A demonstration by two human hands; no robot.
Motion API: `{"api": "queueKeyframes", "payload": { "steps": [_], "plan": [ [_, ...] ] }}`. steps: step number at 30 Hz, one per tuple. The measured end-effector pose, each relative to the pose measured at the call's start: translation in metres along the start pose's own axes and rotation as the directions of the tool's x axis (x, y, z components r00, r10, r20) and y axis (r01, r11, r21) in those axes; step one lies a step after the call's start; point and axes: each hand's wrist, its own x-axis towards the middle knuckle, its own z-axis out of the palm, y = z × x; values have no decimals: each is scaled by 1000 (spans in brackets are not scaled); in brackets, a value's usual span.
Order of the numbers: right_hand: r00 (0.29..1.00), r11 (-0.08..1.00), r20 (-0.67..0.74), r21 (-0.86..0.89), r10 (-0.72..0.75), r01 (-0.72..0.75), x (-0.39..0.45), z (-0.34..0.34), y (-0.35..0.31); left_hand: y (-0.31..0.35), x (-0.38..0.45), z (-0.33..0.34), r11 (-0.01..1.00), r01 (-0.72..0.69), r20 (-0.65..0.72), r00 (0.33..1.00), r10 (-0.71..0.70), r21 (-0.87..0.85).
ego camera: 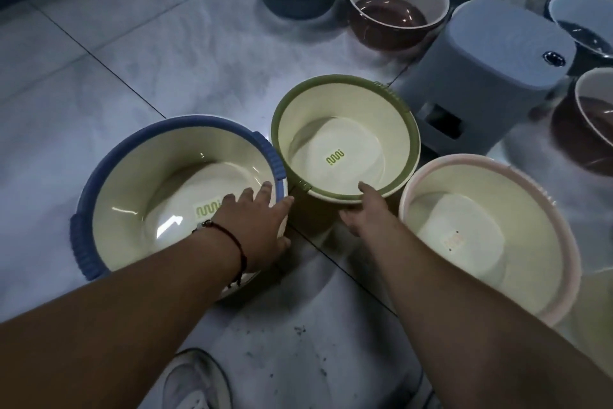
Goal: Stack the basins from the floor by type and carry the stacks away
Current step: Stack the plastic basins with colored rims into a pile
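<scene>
Your right hand [365, 209] grips the near rim of the green basin [345, 140], thumb inside, fingers under. Basin's tilted toward you, far edge up, so looks like a lift in progress. Left hand [262, 226] rests flat on the blue basin [179, 199] rim w/ fingers straight, prob steadying it as the nest target. Pink basin [491, 236] sits just right on the floor [99, 60]. All three cream-lined, same type imo. Dark ones by the grey stool [491, 67] are a separate stack.
</scene>
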Motion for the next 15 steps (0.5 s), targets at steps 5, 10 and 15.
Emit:
{"api": "queueKeyframes", "payload": {
  "steps": [5,10,15],
  "plan": [
    [998,995,57,-99,20,-15,-19,13,-22,-20,-16,-6,999,36,12,999,-36,-41],
    [995,981,67,-181,78,-65,-72,11,-46,-50,-47,-34,942,86,-22,995,-99,-323],
    [981,969,183,-223,-63,104,-151,11,-39,-99,-94,-51,813,99,-168,957,-235,-574]
  ]
}}
